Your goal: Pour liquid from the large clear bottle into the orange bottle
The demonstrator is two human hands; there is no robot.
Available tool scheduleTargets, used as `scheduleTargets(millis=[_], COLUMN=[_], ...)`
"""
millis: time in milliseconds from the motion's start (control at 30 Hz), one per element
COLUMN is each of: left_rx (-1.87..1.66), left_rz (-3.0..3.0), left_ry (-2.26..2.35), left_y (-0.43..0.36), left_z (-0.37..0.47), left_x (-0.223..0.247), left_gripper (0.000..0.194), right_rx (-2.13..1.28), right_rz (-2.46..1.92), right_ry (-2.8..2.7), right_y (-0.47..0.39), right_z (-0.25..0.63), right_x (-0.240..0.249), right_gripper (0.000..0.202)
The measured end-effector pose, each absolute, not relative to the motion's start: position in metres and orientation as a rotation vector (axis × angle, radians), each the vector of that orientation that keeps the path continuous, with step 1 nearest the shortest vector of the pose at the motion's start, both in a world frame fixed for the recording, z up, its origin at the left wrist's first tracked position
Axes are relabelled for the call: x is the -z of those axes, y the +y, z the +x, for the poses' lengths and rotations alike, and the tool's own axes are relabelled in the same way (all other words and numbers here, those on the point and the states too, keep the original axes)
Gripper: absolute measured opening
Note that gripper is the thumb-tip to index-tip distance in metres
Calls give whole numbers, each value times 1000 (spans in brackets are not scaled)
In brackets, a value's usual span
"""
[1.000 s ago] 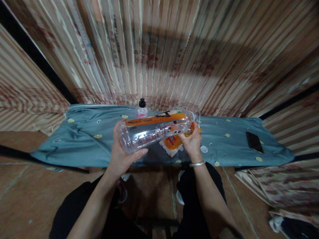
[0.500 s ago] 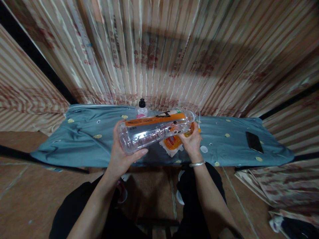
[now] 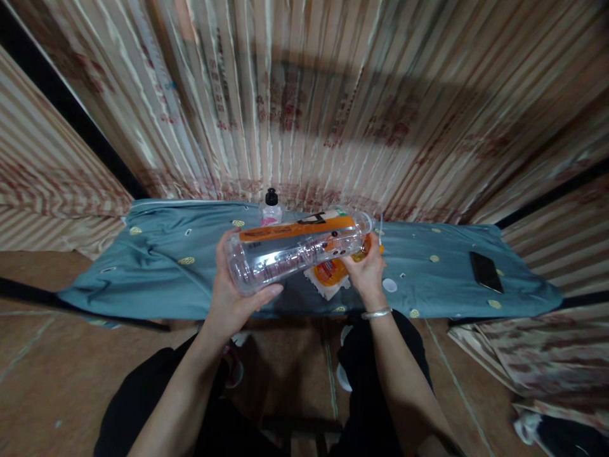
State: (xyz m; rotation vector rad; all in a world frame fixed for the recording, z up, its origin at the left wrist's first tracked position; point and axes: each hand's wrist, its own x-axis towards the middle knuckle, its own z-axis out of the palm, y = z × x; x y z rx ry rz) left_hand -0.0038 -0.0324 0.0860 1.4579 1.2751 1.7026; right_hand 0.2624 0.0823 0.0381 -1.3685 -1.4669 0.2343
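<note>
A large clear plastic bottle [image 3: 295, 251] with an orange and grey label lies tilted across the view, its mouth to the right and slightly raised. My left hand [image 3: 233, 289] is wrapped around its base, thumb along the near side. Under its neck, my right hand [image 3: 367, 273] is closed round an orange bottle [image 3: 330, 273] of amber liquid, partly hidden behind the clear bottle. The fingertips of that hand are mostly covered. A thin white tube [image 3: 381, 228] sticks up just beyond them. A whitish, ragged-edged cloth or paper [image 3: 328, 292] lies beneath the orange bottle.
A blue-green cloth [image 3: 157, 266] covers the low table. Behind the clear bottle stands a black-capped bottle [image 3: 271, 206]. A white round disc [image 3: 390, 285] lies by my right wrist, a dark phone [image 3: 485, 271] farther right. A pleated curtain [image 3: 304, 127] hangs behind.
</note>
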Motion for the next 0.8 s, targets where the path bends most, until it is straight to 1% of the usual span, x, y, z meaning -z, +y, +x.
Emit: scheduleTargets(millis=[600,800], left_rx=[-1679,-1693], left_rz=[1470,1470], left_ry=[1243,1264], left_y=[-34,-34], left_z=[-4,-5], left_x=[-88,-88], left_gripper=[105,105], right_rx=[-214,-175], right_rz=[-1366,-1375], right_ry=[-1466,-1465], right_y=[82,83], right_z=[262,262], right_x=[-39,-37], right_gripper=[68,71])
